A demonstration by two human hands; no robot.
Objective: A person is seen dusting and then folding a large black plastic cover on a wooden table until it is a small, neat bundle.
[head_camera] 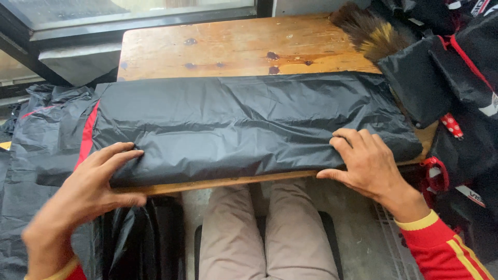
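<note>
Seen from above, a person seated at a worn wooden table (233,44) presses a long, folded black raincoat (244,124) flat across the table's near edge. The left hand (85,192) lies open, fingers spread on the garment's left end beside a red stripe (87,134), thumb under the fold; it pinches nothing firmly. The right hand (365,163), in a red sleeve with yellow trim (441,246), rests flat and open on the right end, pinning the cloth. This looks like the smoothing stage of folding. The next move would likely need both hands to take an even hold of the slippery fabric. A feather duster (368,31) and stacked black bags (456,78) sit to the right.
</note>
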